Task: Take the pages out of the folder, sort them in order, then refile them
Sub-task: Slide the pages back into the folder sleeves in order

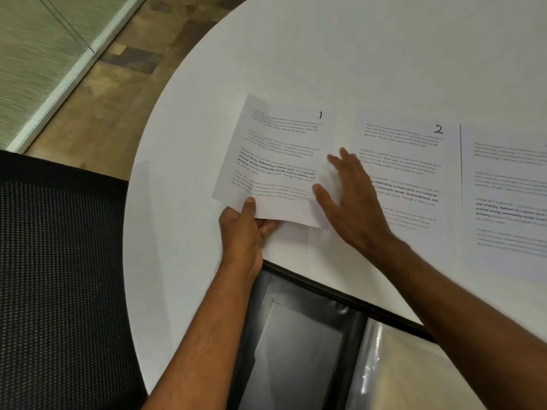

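The page marked 1 (281, 161) is lifted slightly off the white round table (340, 54), its lower left corner pinched in my left hand (247, 229). My right hand (352, 196) hovers with fingers spread over the gap between page 1 and the page marked 2 (414, 161), which lies flat to the right. A third printed page (509, 196) lies further right, its number out of view. The black folder (296, 344) lies open at the table's near edge, with clear plastic sleeves (393, 365) showing on its right half.
A black mesh chair (59, 276) stands at the left of the table. Beyond it are a patterned floor (112, 93) and a frosted glass partition (35, 54).
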Tool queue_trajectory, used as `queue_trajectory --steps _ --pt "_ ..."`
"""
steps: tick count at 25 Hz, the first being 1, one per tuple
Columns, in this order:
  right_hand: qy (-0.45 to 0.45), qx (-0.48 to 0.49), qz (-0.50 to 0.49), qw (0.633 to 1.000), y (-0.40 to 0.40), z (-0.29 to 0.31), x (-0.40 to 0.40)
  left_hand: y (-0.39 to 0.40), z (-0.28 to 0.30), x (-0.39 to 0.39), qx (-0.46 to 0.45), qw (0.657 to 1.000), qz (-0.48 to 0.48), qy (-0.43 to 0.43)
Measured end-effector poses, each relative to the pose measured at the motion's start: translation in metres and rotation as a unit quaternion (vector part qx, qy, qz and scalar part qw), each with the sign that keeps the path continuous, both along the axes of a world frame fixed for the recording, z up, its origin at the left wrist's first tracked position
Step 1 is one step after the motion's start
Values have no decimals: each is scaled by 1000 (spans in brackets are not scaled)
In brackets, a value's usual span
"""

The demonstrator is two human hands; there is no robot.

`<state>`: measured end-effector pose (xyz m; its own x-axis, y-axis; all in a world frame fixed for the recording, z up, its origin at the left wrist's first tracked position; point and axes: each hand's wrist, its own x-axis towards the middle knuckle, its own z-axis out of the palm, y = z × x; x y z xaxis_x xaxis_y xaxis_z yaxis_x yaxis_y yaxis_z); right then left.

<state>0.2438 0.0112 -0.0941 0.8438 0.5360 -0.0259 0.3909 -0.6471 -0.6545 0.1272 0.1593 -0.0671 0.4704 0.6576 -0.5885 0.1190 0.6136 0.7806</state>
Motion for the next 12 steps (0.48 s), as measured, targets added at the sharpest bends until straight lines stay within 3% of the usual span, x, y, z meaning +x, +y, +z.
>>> queue_trajectory --steps 2,6,9,12 --pt "85 117 -104 984 -11 12 -16 -12 6 -9 -32 999 16 -32" --pt "267 244 -245 899 -38 34 -33 -52 10 -37 -64 995 -12 -70" --pt "358 331 -279 827 -77 46 -34 -91 7 -62 -91 991 -65 -77" --pt "371 336 -281 818 -128 54 -40 -127 3 -83 -94 986 -128 -52"
